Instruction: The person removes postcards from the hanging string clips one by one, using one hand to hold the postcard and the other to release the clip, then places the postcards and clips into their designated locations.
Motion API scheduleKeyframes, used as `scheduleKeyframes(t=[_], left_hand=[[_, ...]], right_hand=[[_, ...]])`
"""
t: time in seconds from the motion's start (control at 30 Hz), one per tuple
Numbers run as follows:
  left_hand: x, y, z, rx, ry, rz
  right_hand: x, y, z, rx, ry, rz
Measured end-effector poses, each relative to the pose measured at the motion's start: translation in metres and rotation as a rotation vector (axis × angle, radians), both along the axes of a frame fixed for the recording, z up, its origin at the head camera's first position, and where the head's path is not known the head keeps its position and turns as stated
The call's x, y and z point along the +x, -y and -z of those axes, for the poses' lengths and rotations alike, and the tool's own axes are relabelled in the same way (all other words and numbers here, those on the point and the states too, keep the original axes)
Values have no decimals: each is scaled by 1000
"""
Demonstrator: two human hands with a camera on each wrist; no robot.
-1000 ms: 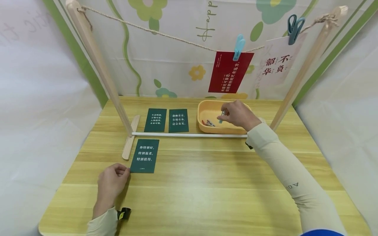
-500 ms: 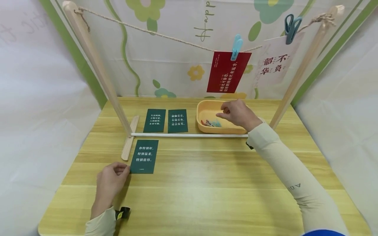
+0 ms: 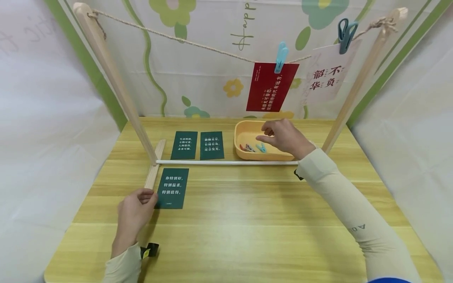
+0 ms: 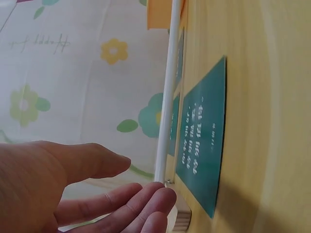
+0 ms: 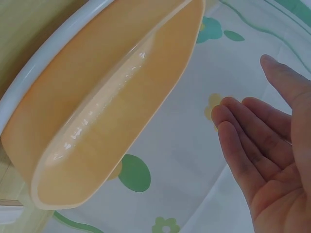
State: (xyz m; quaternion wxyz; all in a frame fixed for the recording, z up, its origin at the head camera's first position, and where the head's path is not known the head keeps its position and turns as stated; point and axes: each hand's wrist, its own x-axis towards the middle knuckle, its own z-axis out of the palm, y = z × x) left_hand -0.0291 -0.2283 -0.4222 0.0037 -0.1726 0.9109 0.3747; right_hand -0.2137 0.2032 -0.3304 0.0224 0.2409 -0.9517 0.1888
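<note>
Above the yellow basket (image 3: 262, 157) my right hand (image 3: 284, 137) hovers, thumb apart from loosely bent fingers, with nothing between them. Inside the basket lie a light blue clothespin (image 3: 261, 148) and, to its left, red and grey clothespins (image 3: 247, 148). My left hand (image 3: 133, 214) is beside the lower left corner of a dark green card (image 3: 173, 188) with white writing. The left wrist view has its thumb (image 4: 104, 162) and relaxed fingers (image 4: 138, 204) apart and holding nothing, while the card (image 4: 204, 138) lies flat on the table.
Two more green cards (image 3: 184, 145) lie behind the white rod (image 3: 226, 162). Wooden posts (image 3: 118, 90) carry a sagging rope (image 3: 177, 38). From it hang a red card (image 3: 272, 88) under a light blue clothespin (image 3: 281, 59) and a pale card (image 3: 330, 74) under a dark teal one (image 3: 346, 36).
My right hand has let go of the light blue clothespin, which dropped into the basket. My left hand has shifted slightly up and right, over the edge of the nearest green card.
</note>
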Motion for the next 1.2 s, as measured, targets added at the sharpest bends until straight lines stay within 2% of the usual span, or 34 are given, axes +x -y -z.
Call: scheduleKeyframes(t=[0.2,0.47,0.63,1.03,1.2], left_hand=[[-5,-8,-4,30,-8,32],[-8,-14,-9,21,-92,69],[-12,-17,-13,12,-119,82],[-22,-24,-21,38,-115,127],[-26,-28,-24,26,-138,135]], right_hand=[[4,1,-2,-17,-31,-19],[10,-1,-6,-23,-24,-35],[12,-5,-7,-32,-34,-41],[18,-13,-11,-48,-36,-25],[21,-14,-12,-51,-46,-25]])
